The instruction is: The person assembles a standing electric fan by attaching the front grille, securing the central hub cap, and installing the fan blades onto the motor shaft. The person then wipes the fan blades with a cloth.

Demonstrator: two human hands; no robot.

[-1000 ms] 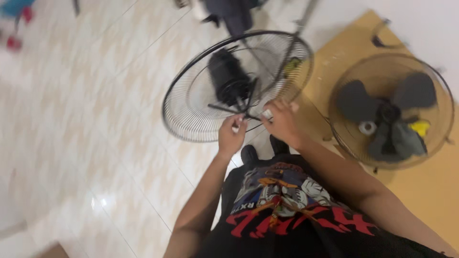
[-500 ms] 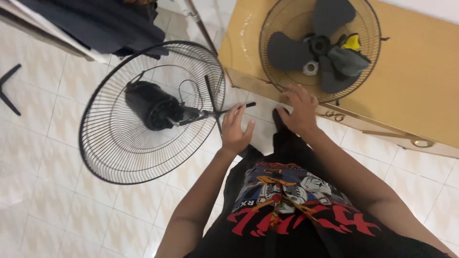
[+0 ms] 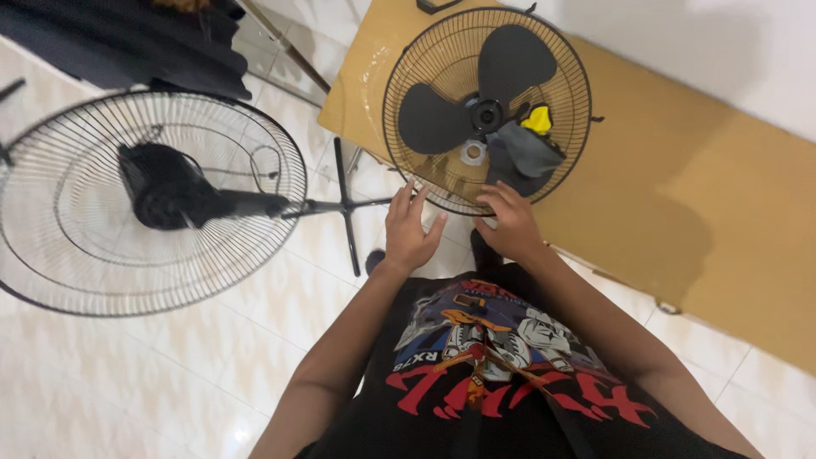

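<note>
Far out beyond the left hand, a wire rear fan guard (image 3: pixel 149 200) with its black motor (image 3: pixel 166 185) stood over the pale tiled floor (image 3: pixel 170 374); its shaft pointed toward the hands, by a thin black cross-shaped rod piece (image 3: pixel 344 206); dark cloth (image 3: pixel 127 38) lay beyond it at top left. Left hand (image 3: pixel 408 228) open, fingers spread and lifted, holding nothing; half a second before it was at the shaft tip, and it had come away toward the other fan. Just ahead of both hands, a front fan guard (image 3: pixel 486 110) lay flat on a tan board (image 3: pixel 680 195); inside it a dark three-blade fan blade (image 3: pixel 476 102), a pale ring nut (image 3: pixel 473 153), a grey cloth (image 3: pixel 523 157) and a small yellow piece (image 3: pixel 537 119). Right hand (image 3: pixel 508 223) rested fingers-down at the guard's near rim, touching the wires; whether it pinched them, could not tell; earlier it sat similarly at that rim. Judged: attention had shifted from the motor side to the parts lying in the guard.
</note>
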